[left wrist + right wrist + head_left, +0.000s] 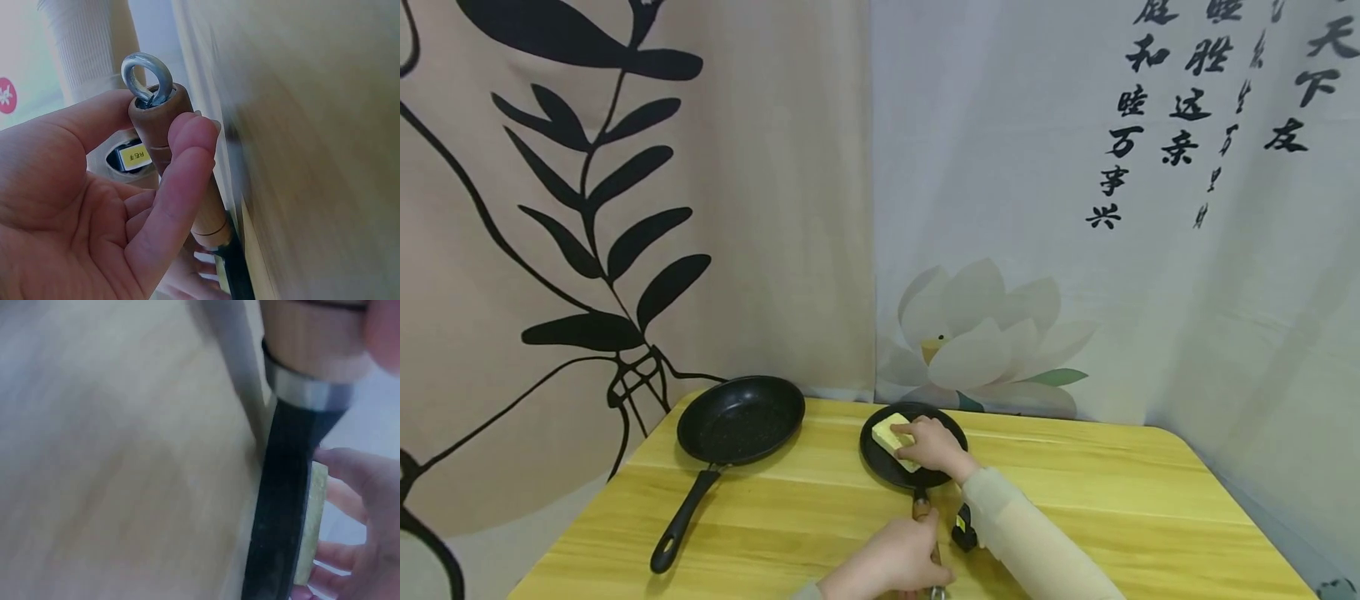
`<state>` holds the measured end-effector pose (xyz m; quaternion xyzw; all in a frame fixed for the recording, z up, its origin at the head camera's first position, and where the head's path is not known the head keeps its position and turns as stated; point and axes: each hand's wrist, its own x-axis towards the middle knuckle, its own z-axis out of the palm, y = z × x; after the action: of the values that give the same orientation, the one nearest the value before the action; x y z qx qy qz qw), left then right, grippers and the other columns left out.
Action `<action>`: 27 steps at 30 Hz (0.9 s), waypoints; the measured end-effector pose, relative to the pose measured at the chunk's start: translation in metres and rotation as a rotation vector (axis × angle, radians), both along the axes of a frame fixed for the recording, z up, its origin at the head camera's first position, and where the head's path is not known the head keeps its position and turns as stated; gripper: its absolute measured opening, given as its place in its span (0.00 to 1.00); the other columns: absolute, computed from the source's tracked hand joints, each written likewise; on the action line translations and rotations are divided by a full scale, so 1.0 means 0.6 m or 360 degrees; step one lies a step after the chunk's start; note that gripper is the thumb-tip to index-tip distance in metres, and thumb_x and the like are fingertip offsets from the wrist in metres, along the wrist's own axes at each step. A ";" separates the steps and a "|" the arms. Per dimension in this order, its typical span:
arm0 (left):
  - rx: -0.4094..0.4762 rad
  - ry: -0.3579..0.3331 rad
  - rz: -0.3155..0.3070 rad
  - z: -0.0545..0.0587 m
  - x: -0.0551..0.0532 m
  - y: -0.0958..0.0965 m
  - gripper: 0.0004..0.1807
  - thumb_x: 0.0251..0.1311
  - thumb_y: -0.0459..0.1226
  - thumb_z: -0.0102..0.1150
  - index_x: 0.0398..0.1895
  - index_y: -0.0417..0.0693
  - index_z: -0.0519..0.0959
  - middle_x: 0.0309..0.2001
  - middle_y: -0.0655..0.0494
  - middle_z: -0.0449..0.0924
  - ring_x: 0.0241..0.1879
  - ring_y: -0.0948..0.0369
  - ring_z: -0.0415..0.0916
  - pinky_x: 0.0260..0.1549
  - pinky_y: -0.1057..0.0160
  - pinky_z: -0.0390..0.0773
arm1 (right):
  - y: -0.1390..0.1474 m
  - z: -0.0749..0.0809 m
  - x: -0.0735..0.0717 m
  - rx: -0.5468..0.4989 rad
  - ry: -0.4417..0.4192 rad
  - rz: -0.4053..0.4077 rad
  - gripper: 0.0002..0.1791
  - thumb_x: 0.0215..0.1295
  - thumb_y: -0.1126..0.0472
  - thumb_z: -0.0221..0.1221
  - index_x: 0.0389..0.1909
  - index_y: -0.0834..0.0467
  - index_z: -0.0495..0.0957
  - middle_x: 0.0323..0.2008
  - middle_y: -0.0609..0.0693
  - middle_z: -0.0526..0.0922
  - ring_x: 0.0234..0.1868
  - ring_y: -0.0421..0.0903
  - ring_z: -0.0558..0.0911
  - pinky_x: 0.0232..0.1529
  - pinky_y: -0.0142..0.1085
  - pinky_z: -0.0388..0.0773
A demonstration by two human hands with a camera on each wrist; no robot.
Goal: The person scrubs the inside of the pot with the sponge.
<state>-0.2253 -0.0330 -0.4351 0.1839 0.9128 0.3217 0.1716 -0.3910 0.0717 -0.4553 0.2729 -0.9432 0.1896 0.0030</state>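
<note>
A small black frying pan (874, 467) with a wooden handle (209, 215) sits at the middle of the table. My left hand (891, 557) holds that handle near its end, where a metal hanging ring (147, 72) sticks out past the fingers. Inside the pan lies a pale yellow sponge (886, 435), gripped by my right hand (936, 447) with the fingers spread along its edges. From the right wrist view, the sponge shows as a thin strip above the pan's dark side, with fingertips against it.
A larger black frying pan (741, 421) stands at the left of the wooden table (1112, 492), its black handle (685, 521) toward the near edge. Behind the table hangs a printed curtain (790, 208). A black device (964, 530) with a yellow label is worn at my right wrist.
</note>
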 end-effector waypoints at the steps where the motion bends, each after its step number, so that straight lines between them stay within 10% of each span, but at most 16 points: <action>1: 0.0005 -0.0003 -0.0003 0.000 0.001 0.000 0.46 0.55 0.43 0.67 0.70 0.29 0.57 0.14 0.59 0.75 0.08 0.60 0.71 0.11 0.64 0.73 | 0.002 0.000 0.000 -0.0002 -0.0004 -0.0003 0.28 0.62 0.49 0.64 0.63 0.49 0.76 0.59 0.59 0.74 0.58 0.64 0.70 0.50 0.56 0.73; 27: 0.0052 -0.0025 0.0003 0.002 0.005 -0.002 0.42 0.54 0.42 0.68 0.67 0.31 0.61 0.16 0.60 0.76 0.10 0.57 0.74 0.10 0.62 0.74 | 0.041 -0.006 0.000 -0.0147 -0.0030 0.0039 0.32 0.57 0.54 0.70 0.63 0.56 0.75 0.58 0.60 0.76 0.59 0.62 0.71 0.55 0.55 0.72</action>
<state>-0.2224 -0.0344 -0.4341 0.1832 0.9062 0.3381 0.1755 -0.3909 0.0963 -0.4587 0.2822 -0.9300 0.2356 0.0044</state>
